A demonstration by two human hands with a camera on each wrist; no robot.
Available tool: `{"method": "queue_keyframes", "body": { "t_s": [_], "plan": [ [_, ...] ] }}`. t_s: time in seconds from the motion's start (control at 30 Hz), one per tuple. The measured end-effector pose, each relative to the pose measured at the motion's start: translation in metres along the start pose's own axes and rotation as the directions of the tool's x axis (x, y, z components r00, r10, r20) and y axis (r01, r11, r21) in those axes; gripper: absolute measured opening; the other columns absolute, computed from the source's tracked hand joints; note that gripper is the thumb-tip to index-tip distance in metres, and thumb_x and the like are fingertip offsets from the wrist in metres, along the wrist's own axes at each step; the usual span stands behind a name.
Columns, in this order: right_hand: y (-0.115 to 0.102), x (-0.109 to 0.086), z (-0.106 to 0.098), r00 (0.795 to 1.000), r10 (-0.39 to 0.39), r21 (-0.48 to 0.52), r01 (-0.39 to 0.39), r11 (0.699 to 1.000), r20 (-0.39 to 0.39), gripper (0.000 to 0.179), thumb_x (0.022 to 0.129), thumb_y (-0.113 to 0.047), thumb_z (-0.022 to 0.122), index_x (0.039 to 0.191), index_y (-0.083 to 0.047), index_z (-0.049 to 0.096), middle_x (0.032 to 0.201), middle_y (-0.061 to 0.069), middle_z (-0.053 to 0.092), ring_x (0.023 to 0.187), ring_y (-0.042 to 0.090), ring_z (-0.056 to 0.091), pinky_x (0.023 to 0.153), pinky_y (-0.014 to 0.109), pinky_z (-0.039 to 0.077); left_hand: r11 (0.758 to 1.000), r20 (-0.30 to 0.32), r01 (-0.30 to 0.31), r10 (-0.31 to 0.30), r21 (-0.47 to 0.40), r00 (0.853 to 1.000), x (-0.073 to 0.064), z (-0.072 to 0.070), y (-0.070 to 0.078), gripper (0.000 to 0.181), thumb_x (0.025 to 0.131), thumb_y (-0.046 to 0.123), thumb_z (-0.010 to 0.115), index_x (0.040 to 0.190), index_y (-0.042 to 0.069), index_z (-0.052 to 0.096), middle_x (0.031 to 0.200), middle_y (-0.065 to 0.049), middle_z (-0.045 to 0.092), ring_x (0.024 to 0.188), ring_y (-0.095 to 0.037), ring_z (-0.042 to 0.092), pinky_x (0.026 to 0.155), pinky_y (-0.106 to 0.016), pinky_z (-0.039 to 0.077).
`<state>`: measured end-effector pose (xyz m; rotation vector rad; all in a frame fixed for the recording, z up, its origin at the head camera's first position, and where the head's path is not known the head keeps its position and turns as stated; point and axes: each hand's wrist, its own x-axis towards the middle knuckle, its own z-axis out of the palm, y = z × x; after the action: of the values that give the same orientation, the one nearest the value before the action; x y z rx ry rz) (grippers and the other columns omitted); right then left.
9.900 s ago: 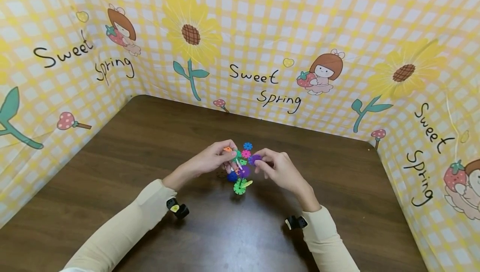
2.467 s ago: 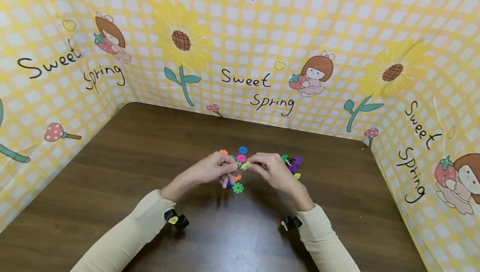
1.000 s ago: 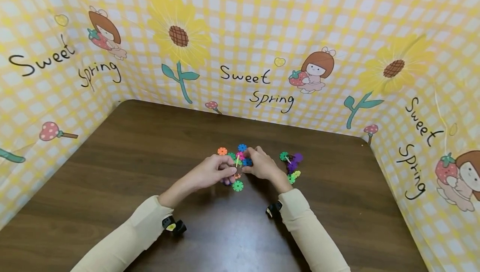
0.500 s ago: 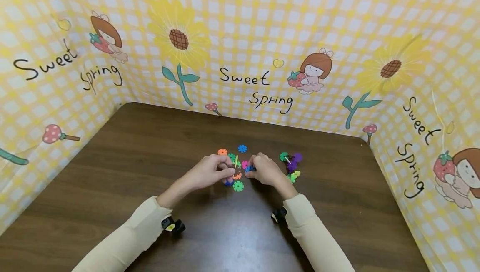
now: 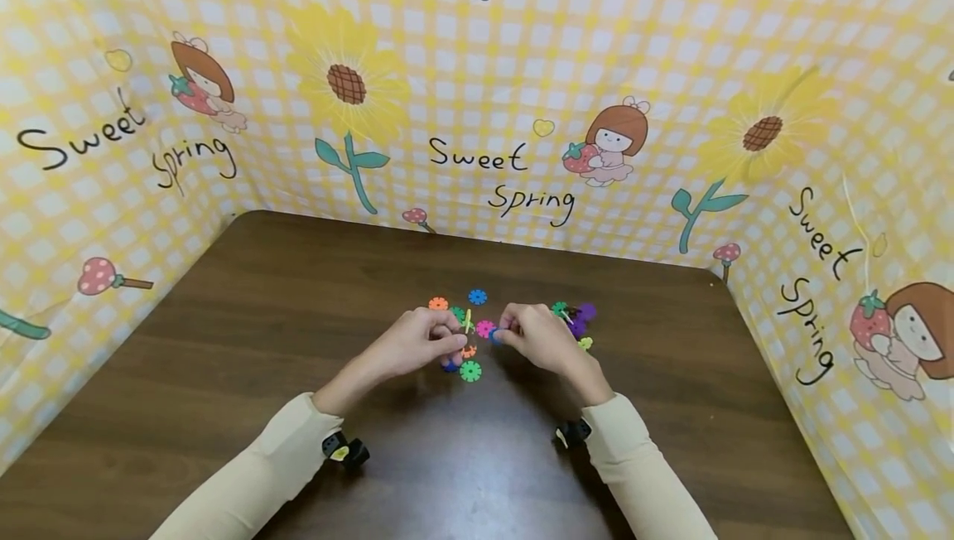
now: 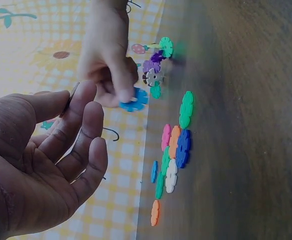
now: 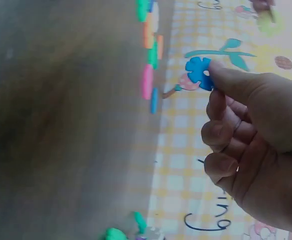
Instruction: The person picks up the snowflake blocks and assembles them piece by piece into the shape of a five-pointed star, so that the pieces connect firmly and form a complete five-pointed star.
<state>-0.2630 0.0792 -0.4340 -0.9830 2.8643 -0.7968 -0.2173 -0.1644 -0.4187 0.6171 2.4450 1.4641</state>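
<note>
In the head view my left hand [image 5: 417, 343] pinches a yellow notched snowflake disc [image 5: 468, 321] upright between thumb and index finger. The right wrist view shows the face of this yellow disc [image 7: 271, 24]; in the left wrist view it is edge-on and dark. My right hand [image 5: 538, 336] pinches a blue snowflake disc [image 5: 495, 336] by its edge with thumb and index finger, the other fingers curled. Its notches and centre hole show in the right wrist view, where the blue disc [image 7: 199, 73] points away from the palm. The two discs are apart, facing each other above the table.
Loose discs lie flat below the hands: pink [image 5: 486, 329], blue [image 5: 477, 296], orange [image 5: 438, 303], green [image 5: 470, 371] and several others. Right of my right hand stands a joined cluster of purple, green and yellow discs [image 5: 578, 326]. A checked cloth [image 5: 477, 93] walls the table [image 5: 335, 250].
Earlier the hands worked on joined discs; that cluster now stands at the right. My right hand reached among the loose discs, took the blue one and moved right with it. The pink disc shifted right.
</note>
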Motion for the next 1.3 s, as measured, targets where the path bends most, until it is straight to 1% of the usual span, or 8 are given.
{"method": "queue_keyframes", "body": {
  "t_s": [0.27, 0.37, 0.57, 0.73, 0.83, 1.07, 1.17, 1.3],
  "plan": [
    [-0.003, -0.005, -0.018, 0.990, -0.126, 0.093, 0.131, 0.987, -0.061, 0.008, 0.099, -0.021, 0.066, 0.097, -0.015, 0.062, 0.077, -0.007, 0.058, 0.064, 0.007, 0.050, 0.057, 0.024, 0.046, 0.999, -0.003, 0.022, -0.022, -0.043, 1.000, 0.005, -0.004, 0.001, 0.017, 0.100, 0.018, 0.063, 0.098, 0.003, 0.070, 0.075, -0.003, 0.073, 0.072, -0.027, 0.070, 0.075, -0.045, 0.058],
    [-0.005, -0.007, -0.023, 0.980, -0.181, 0.116, 0.190, 0.975, -0.085, 0.006, 0.099, -0.020, 0.066, 0.099, -0.015, 0.062, 0.079, -0.005, 0.061, 0.063, 0.007, 0.050, 0.057, 0.025, 0.046, 0.998, -0.009, 0.037, -0.037, -0.048, 0.999, 0.006, -0.006, 0.002, 0.018, 0.101, 0.019, 0.063, 0.099, 0.003, 0.070, 0.075, -0.004, 0.072, 0.071, -0.027, 0.069, 0.076, -0.041, 0.058],
    [-0.009, -0.009, -0.029, 0.954, -0.264, 0.134, 0.283, 0.950, -0.144, 0.004, 0.097, -0.014, 0.068, 0.100, -0.012, 0.065, 0.079, -0.009, 0.063, 0.065, 0.005, 0.054, 0.058, 0.024, 0.048, 0.994, -0.004, 0.025, -0.025, -0.104, 1.000, 0.006, -0.006, 0.003, 0.019, 0.102, 0.017, 0.060, 0.099, -0.001, 0.067, 0.077, -0.007, 0.072, 0.070, -0.027, 0.069, 0.075, -0.044, 0.058],
    [-0.010, -0.009, -0.030, 0.948, -0.264, 0.150, 0.291, 0.945, -0.176, 0.006, 0.095, -0.009, 0.070, 0.099, -0.010, 0.066, 0.078, -0.010, 0.063, 0.064, 0.004, 0.054, 0.057, 0.023, 0.048, 0.990, 0.004, 0.038, -0.038, -0.133, 0.999, 0.007, -0.007, 0.005, 0.021, 0.103, 0.018, 0.059, 0.101, -0.002, 0.067, 0.078, -0.008, 0.072, 0.069, -0.022, 0.068, 0.073, -0.035, 0.058],
    [-0.012, -0.009, -0.030, 0.947, -0.266, 0.149, 0.294, 0.944, -0.180, 0.007, 0.094, -0.008, 0.070, 0.099, -0.010, 0.066, 0.078, -0.009, 0.065, 0.064, 0.004, 0.054, 0.057, 0.023, 0.049, 0.989, 0.009, 0.042, -0.041, -0.143, 0.999, 0.007, -0.007, 0.007, 0.022, 0.103, 0.019, 0.059, 0.101, -0.002, 0.067, 0.078, -0.008, 0.072, 0.069, -0.021, 0.067, 0.074, -0.036, 0.058],
    [-0.013, -0.008, -0.028, 0.947, -0.263, 0.135, 0.290, 0.948, -0.182, 0.009, 0.094, -0.007, 0.070, 0.099, -0.013, 0.066, 0.080, -0.009, 0.067, 0.065, 0.005, 0.057, 0.059, 0.023, 0.050, 0.982, 0.037, 0.013, -0.006, -0.190, 0.999, 0.008, -0.006, 0.009, 0.025, 0.103, 0.014, 0.057, 0.100, -0.010, 0.063, 0.079, -0.014, 0.072, 0.071, -0.031, 0.068, 0.077, -0.056, 0.055],
    [-0.012, -0.008, -0.027, 0.946, -0.264, 0.150, 0.293, 0.944, -0.187, 0.007, 0.094, -0.007, 0.069, 0.099, -0.011, 0.067, 0.079, -0.009, 0.066, 0.064, 0.008, 0.056, 0.057, 0.023, 0.049, 0.983, 0.046, 0.005, 0.004, -0.184, 0.999, 0.008, -0.004, 0.010, 0.024, 0.103, 0.013, 0.058, 0.099, -0.009, 0.064, 0.079, -0.013, 0.072, 0.071, -0.032, 0.068, 0.076, -0.057, 0.055],
    [-0.011, -0.008, -0.026, 0.943, -0.275, 0.169, 0.307, 0.937, -0.188, 0.005, 0.095, -0.007, 0.068, 0.099, -0.010, 0.067, 0.079, -0.008, 0.067, 0.062, 0.008, 0.054, 0.056, 0.023, 0.047, 0.985, 0.057, 0.007, 0.003, -0.171, 0.998, 0.009, -0.003, 0.009, 0.021, 0.102, 0.013, 0.060, 0.097, -0.006, 0.067, 0.078, -0.011, 0.072, 0.069, -0.024, 0.067, 0.076, -0.058, 0.055]
  ]
}}
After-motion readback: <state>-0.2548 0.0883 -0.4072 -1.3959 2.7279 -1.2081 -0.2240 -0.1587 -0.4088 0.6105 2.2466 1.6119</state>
